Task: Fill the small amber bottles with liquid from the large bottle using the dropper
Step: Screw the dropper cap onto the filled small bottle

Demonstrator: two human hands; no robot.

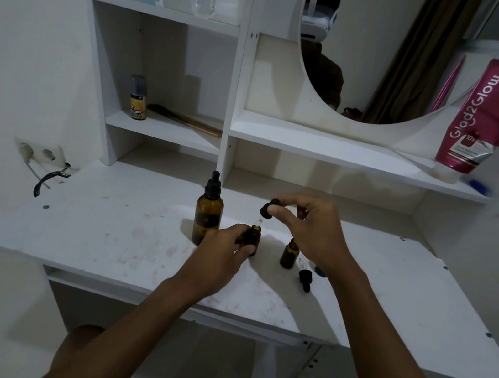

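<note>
The large amber bottle (207, 218) at mid-frame looks like smooth brown glass with a dull sheen, topped by a matt black dropper cap (214, 184). The held small amber bottle (255, 235) and the second small amber bottle (289, 256) show the same glossy brown glass. The dropper (266, 211) has a matt black, rubbery-looking bulb and a clear tip. The white surface (118, 233) is matt, board-like, scuffed with faint reddish smudges. At upper right, the pink tube (490, 120) is shiny plastic and the mirror (394, 64) is smooth, reflective glass

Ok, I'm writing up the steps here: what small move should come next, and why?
Probably squeeze the bulb: the right hand pinches the dropper with its tip right at the mouth of the small amber bottle, which the left hand steadies on the desk.
</note>
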